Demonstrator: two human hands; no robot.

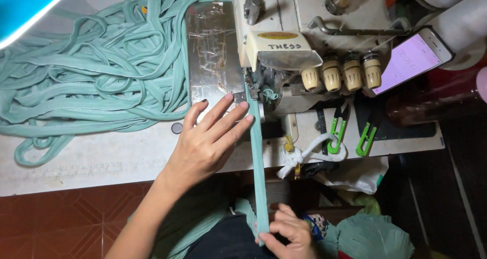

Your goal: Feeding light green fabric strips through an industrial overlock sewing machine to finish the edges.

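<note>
Two hands (213, 137) (286, 233), flat teal strip (257, 157)

Left hand (210, 140) flat, fingers spread forward, right hand (286, 233) low, apparently pinched closed

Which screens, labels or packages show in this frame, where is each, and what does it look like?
Phone: right of the sewing machine, tilted; white frame, lit pink-white screen.
Oval label: on the machine's cream front cover; yellow.
Handwritten marking: just under the oval label; dark strokes.
Printed packet: low, beside the right hand; colourful, mostly hidden.
</note>
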